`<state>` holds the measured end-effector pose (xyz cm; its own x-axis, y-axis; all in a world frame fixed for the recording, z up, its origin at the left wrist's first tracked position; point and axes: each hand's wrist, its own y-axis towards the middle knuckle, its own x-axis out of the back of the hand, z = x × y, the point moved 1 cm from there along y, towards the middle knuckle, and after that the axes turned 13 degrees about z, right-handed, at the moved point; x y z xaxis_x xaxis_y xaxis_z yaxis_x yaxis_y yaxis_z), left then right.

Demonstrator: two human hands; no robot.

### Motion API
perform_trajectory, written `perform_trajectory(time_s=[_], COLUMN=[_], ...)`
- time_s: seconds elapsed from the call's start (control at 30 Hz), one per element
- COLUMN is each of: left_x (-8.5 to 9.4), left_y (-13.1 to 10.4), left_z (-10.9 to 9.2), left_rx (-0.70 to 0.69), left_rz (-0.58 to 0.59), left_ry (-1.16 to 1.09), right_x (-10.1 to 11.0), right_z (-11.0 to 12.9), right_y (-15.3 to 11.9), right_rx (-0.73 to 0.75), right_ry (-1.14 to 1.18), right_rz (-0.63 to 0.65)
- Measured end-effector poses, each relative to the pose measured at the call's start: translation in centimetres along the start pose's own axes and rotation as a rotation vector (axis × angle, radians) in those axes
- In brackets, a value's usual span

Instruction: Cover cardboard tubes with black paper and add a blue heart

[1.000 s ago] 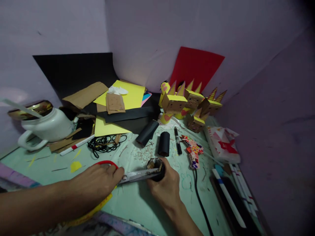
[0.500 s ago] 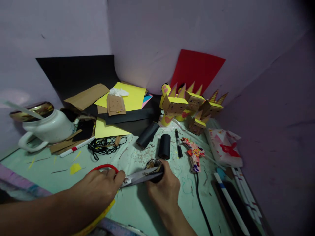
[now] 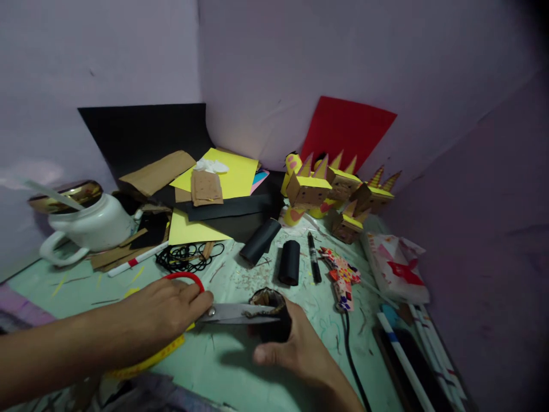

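My left hand (image 3: 171,306) is closed round the red handles of the scissors (image 3: 231,312), whose blades point right. One blade reaches into the open top of a black paper-covered tube (image 3: 274,326), the other lies along its outside. My right hand (image 3: 300,346) grips this tube from the right, its thumb in front. The tube's inside looks brown and ragged. Behind it on the table stands a second black tube (image 3: 289,263), and a third black tube (image 3: 260,241) lies tilted to the left of that one.
Black cord (image 3: 189,257) and a white teapot (image 3: 92,223) are at left. A marker (image 3: 314,257) and a patterned glue gun (image 3: 343,277) with a cable lie at right. Yellow-topped cardboard figures (image 3: 311,191) stand behind. A yellow measuring tape (image 3: 150,360) curves along the front.
The scissor blades have closed further over the tube's rim. My right thumb has come into view at the front of the tube. The whole view has shifted slightly.
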<state>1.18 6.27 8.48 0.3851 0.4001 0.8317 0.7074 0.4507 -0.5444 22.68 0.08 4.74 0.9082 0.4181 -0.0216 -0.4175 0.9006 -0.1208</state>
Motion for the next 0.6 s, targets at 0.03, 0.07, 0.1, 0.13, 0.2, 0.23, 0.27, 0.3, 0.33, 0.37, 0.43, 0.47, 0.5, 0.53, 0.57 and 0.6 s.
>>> perform_trajectory(time_s=[0.03,0.07,0.1,0.13,0.2,0.23,0.27,0.3,0.33,0.37,0.43,0.47,0.5,0.53,0.57,0.6], left_x=[-0.1,-0.1,-0.1,0.0,0.1,0.1,0.1,0.1,0.0,-0.2,-0.6,-0.9,-1.1,-1.2,-1.3,-1.3], left_y=[0.0,0.0,0.1,0.1,0.1,0.1,0.1,0.1,0.0,0.0,-0.1,-0.1,-0.2,-0.2,-0.2,-0.2], left_z=[0.2,0.3,0.3,0.1,-0.4,-0.7,-1.0,-1.1,-1.3,-1.3,-1.3,-1.2,-1.1,-1.1,-1.1,-1.1], left_rx=[-0.024,-0.044,-0.053,-0.061,-0.06,-0.054,-0.048,-0.037,-0.026,-0.018,0.002,0.005,0.003,-0.006,-0.015,-0.022], left_rz=[-0.025,-0.044,-0.063,-0.078,-0.079,-0.069,-0.062,-0.063,-0.072,-0.089,-0.138,-0.159,-0.179,-0.191,-0.196,-0.19], left_ry=[0.028,0.058,0.089,0.122,0.19,0.219,0.241,0.259,0.272,0.275,0.276,0.272,0.265,0.26,0.261,0.266], right_x=[0.1,0.1,0.1,-0.1,-0.5,-0.7,-0.9,-1.0,-1.1,-1.2,-1.2,-1.3,-1.3,-1.3,-1.3,-1.4], right_z=[0.0,-0.1,-0.3,-0.6,-1.2,-1.5,-1.7,-1.9,-2.0,-2.1,-2.1,-2.1,-2.1,-2.1,-2.2,-2.2], right_y=[0.0,0.1,0.2,0.3,0.5,0.5,0.6,0.6,0.6,0.5,0.5,0.5,0.5,0.5,0.6,0.6], right_rx=[-0.016,-0.031,-0.037,-0.035,-0.015,-0.007,-0.007,-0.009,-0.01,-0.009,-0.005,-0.001,0.003,0.007,0.01,0.011], right_ry=[0.065,0.085,0.069,0.032,-0.033,-0.05,-0.058,-0.058,-0.056,-0.054,-0.048,-0.047,-0.05,-0.056,-0.063,-0.069], right_rz=[0.053,0.051,0.011,-0.042,-0.117,-0.128,-0.129,-0.13,-0.131,-0.135,-0.144,-0.152,-0.159,-0.169,-0.178,-0.184])
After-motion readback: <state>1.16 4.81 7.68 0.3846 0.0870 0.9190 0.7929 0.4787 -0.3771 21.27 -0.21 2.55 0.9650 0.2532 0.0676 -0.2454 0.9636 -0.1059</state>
